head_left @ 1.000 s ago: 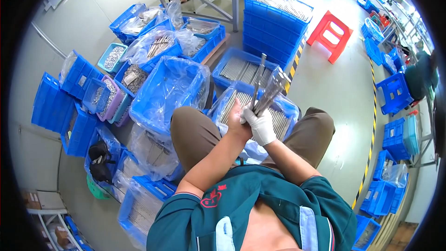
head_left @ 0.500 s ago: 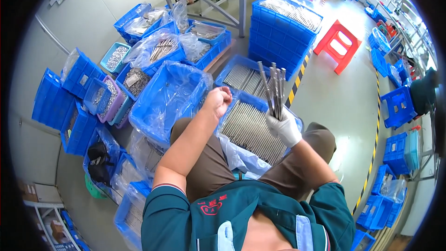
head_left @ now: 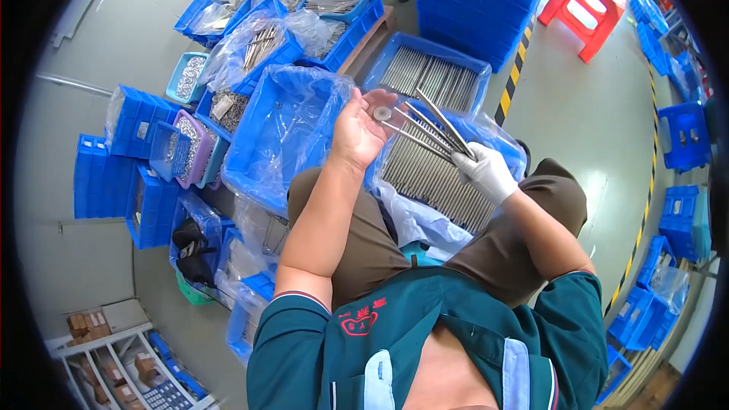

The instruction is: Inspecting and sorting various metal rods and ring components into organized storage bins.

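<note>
My right hand (head_left: 486,172), in a white glove, is closed round several long metal rods (head_left: 433,130). They tilt up to the left and fan apart slightly. My bare left hand (head_left: 360,127) is palm up beside the rods' far ends, its fingers stretched out. A small round metal disc (head_left: 381,113) shows at those fingers, next to the rod ends; whether it is gripped I cannot tell. Below the hands, a blue crate (head_left: 510,153) between my knees holds rows of similar rods (head_left: 434,186). A pale blue cloth (head_left: 418,220) drapes over its near edge.
A plastic-lined blue crate (head_left: 262,148) stands left of my left hand. Another crate of rods (head_left: 480,68) lies beyond, with a tall blue crate stack (head_left: 471,19) behind it. Tubs of small metal parts (head_left: 199,140) crowd the left. A red stool (head_left: 562,0) stands far right.
The rods have tipped from nearly upright to leaning left. My left hand has turned palm up with its fingers extended, and the disc now shows there. The view has shifted too.
</note>
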`<state>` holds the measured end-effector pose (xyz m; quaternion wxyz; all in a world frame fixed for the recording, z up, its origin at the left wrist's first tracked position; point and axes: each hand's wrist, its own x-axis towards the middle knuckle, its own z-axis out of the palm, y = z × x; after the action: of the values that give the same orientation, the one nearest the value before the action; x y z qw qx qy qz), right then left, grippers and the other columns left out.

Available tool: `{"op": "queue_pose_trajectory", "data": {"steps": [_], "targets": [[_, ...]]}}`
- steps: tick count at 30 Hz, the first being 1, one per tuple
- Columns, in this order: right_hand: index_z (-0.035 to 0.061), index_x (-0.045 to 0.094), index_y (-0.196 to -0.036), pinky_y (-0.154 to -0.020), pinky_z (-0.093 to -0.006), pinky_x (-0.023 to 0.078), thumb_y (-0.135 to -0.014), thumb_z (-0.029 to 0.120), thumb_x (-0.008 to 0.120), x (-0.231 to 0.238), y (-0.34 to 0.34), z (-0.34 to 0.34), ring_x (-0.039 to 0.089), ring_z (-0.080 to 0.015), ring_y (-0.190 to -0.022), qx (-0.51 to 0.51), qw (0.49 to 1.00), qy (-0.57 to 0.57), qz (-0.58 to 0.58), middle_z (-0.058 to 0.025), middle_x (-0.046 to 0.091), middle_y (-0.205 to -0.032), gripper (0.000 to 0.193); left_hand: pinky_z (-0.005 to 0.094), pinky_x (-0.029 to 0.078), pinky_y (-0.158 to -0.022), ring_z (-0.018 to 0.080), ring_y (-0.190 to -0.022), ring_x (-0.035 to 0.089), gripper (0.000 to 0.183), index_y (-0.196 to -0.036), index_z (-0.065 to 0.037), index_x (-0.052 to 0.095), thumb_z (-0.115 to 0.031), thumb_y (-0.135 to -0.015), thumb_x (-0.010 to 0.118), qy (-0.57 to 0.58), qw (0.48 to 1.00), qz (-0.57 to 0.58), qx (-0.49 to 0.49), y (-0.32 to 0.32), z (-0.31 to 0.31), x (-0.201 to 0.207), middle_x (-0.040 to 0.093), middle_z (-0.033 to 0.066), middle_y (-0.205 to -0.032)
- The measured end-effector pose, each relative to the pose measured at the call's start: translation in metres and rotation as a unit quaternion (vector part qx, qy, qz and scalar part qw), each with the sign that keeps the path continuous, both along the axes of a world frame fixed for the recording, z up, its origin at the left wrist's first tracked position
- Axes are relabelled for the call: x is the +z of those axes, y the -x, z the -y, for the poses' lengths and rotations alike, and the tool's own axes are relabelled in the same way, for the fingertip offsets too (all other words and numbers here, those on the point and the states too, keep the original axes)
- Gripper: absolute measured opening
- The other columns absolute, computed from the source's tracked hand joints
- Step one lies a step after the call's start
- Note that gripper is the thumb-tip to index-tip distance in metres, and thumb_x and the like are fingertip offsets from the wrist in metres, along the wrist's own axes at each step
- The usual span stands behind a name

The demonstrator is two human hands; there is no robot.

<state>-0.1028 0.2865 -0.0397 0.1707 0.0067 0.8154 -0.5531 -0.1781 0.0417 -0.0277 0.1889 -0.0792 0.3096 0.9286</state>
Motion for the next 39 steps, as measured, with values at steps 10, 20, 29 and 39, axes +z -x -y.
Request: {"op": "queue_pose_trajectory", "data": {"steps": [10,20,29,39], "targets": [[0.0035,0.056,-0.082,-0.061,-0.0420,0.046,-0.081,0.023,0.064,-0.010,-0.007,0.003,0.058,-0.0384,-0.070,-0.010,0.966,-0.145,-0.215,-0.0213,0.058,-0.072,0.021,0.0411,0.043,-0.091,0.0320,-0.103,0.054,0.055,-0.109,0.004,0.052,-0.048,-0.092,0.043,-0.020,1.000,-0.012,0.008,-0.008,-0.001,0.001,0.058,0.0212,-0.110],[0.0047,0.055,-0.080,-0.058,-0.0429,0.045,-0.082,0.024,0.063,-0.011,-0.006,0.004,0.058,-0.0377,-0.066,-0.019,0.940,-0.193,-0.279,-0.0183,0.058,-0.068,0.021,0.0333,0.035,-0.098,0.0227,-0.114,0.048,0.067,-0.134,0.005,0.031,-0.050,-0.095,0.034,0.218,0.965,-0.124,0.079,-0.021,-0.026,0.003,0.047,0.0192,-0.129],[0.0035,0.057,-0.081,-0.060,-0.0421,0.046,-0.082,0.026,0.063,-0.010,-0.006,0.002,0.059,-0.0381,-0.068,-0.044,0.961,-0.156,-0.226,-0.0196,0.059,-0.071,0.023,0.0354,0.029,-0.104,0.0246,-0.126,0.039,0.063,-0.142,0.001,0.019,-0.042,-0.098,0.032,0.330,0.907,-0.263,0.006,-0.019,-0.029,-0.009,0.040,0.0160,-0.137],[0.0033,0.059,-0.082,-0.060,-0.0410,0.046,-0.082,0.027,0.063,-0.008,-0.004,-0.007,0.059,-0.0379,-0.069,-0.047,0.963,-0.142,-0.224,-0.0205,0.059,-0.071,0.024,0.0276,0.049,-0.077,0.0153,-0.084,0.062,0.028,-0.110,-0.001,0.054,-0.019,-0.089,0.058,0.289,0.946,-0.125,-0.078,-0.014,-0.016,0.004,0.064,0.0082,-0.095]]}}
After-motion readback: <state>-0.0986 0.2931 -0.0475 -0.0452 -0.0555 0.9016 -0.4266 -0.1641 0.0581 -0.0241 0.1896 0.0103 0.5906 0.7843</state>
